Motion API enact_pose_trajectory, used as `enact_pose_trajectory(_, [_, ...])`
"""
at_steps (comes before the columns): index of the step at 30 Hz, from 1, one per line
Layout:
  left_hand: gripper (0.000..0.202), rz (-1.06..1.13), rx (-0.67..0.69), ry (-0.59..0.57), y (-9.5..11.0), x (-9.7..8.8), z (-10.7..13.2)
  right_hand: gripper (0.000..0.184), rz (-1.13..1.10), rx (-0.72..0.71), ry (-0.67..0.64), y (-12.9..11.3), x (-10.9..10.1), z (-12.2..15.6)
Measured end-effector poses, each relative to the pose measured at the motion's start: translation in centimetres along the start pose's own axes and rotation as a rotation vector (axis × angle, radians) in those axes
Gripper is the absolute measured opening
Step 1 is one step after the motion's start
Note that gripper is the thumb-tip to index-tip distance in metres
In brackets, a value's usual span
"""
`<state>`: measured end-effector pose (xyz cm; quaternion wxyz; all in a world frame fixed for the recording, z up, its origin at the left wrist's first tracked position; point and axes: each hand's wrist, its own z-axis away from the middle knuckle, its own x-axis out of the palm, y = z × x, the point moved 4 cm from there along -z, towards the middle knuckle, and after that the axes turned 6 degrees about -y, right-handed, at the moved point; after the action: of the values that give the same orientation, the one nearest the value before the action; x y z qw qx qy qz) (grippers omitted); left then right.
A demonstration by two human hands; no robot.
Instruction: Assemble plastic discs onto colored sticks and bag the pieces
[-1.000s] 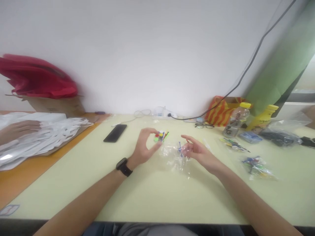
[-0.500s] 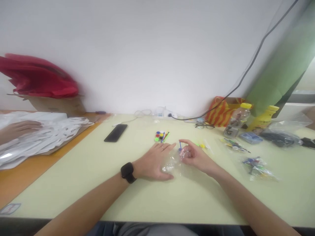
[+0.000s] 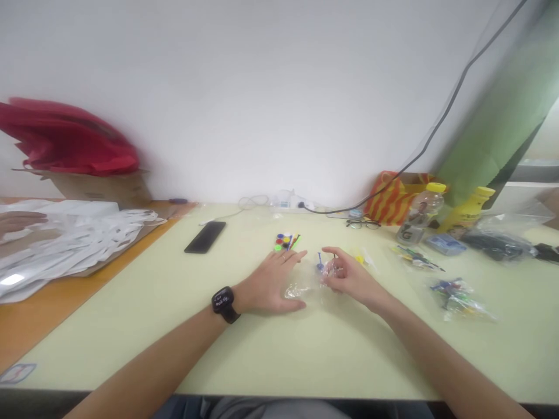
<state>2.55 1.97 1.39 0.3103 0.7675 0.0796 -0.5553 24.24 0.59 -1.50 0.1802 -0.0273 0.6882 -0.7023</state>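
Note:
My left hand (image 3: 271, 283) rests over a clear plastic bag (image 3: 299, 290), with its fingers and thumb spread apart. My right hand (image 3: 349, 278) is curled at the bag's right side, its fingers bent against the crinkled plastic and the index finger stretched out. A small blue plastic piece (image 3: 320, 263) with a thin stem shows at the bag, just left of my right fingertips. Beyond my left hand lies a group of small coloured discs and sticks (image 3: 286, 241). A yellow piece (image 3: 360, 259) lies behind my right hand, partly hidden by it.
Bagged coloured pieces (image 3: 458, 297) lie at the right. Behind them stand a clear bottle (image 3: 421, 212), a yellow bottle (image 3: 467, 209) and a striped bag (image 3: 388, 198). Glasses (image 3: 363, 224) and a phone (image 3: 205, 237) lie farther back. Another person's hand (image 3: 21, 221) touches white bags (image 3: 105, 238).
My left hand has shifted slightly left, away from my right. My right index finger has come off the blue piece's stem. The other person's hand has moved left.

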Motion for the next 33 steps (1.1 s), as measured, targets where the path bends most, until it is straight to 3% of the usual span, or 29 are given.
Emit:
enact_pose_trajectory(6, [0.103, -0.083, 0.000, -0.024, 0.1, 0.3, 0.1, 0.078, -0.065, 0.047, -0.053, 0.3, 0.8, 0.0])
enact_pose_trajectory(14, [0.104, -0.083, -0.025, -0.067, -0.7, 0.6, 0.2, 0.079, -0.054, 0.002, 0.037, -0.8, -0.2, 0.3])
enact_pose_trajectory(20, [0.104, 0.169, -0.096, -0.049, -1.4, 0.1, 0.5, 0.043, -0.079, -0.110, 0.149, -0.8, -2.1, -0.2])
enact_pose_trajectory(22, [0.098, 0.358, -0.119, -0.040, -2.0, 0.1, 0.6, 0.036, 0.117, -0.162, 0.227, -0.2, -3.2, -0.7])
enact_pose_trajectory(24, [0.085, 0.564, -0.120, -0.033, -2.7, 0.2, 0.4, 0.028, 0.467, -0.268, 0.267, 0.3, -3.7, -1.1])
enact_pose_trajectory(28, [0.070, 0.989, -0.024, -0.016, -3.9, 0.7, -0.4, 0.038, 1.043, -0.433, 0.174, 1.5, -2.4, -1.5])
enact_pose_trajectory(33, [0.064, 1.330, -0.031, -0.018, -4.4, 1.1, -0.5, 0.040, 1.230, -0.472, 0.126, 1.7, -1.1, -1.9])
